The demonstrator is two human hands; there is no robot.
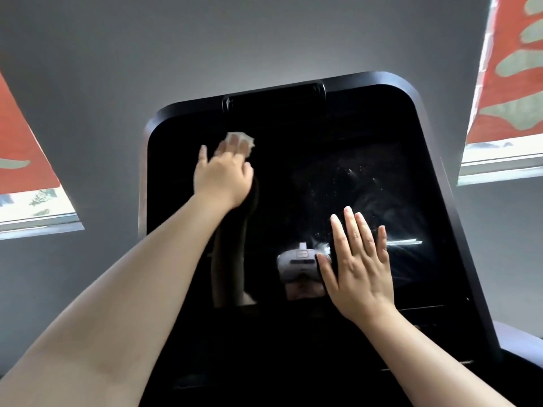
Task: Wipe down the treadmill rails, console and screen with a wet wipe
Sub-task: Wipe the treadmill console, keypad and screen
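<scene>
1. One treadmill screen (293, 160) fills the middle of the view: a large black glossy panel with rounded corners and a dark frame, tilted back toward a grey wall (205, 48).
2. One wet wipe (241, 139) is in view, a small white crumpled piece lying on the upper left part of the screen, below the top edge.
3. Two bare hands are in view, both on the glass.
4. The left hand (224, 176) reaches up to the upper left of the screen; its fingers lie over the wipe and press it against the glass, with the wipe showing beyond and beside the fingertips. The thumb sticks out to the left, clear of the wipe.
5. The right hand (357, 262) lies flat on the lower right part of the screen, fingers straight and slightly spread, holding nothing. It is well apart from the wipe, lower and to the right of it.
6. The glass to the right of and above the right hand shows white specks and pale streaks.
7. One reflection of a white head-worn device (296, 264) shows in the screen just left of the right hand; a reflection of the left forearm shows below the left hand.
8. Two windows flank the screen, one on the left (38, 201) and one on the right (499, 160), each with an orange patterned blind.
</scene>
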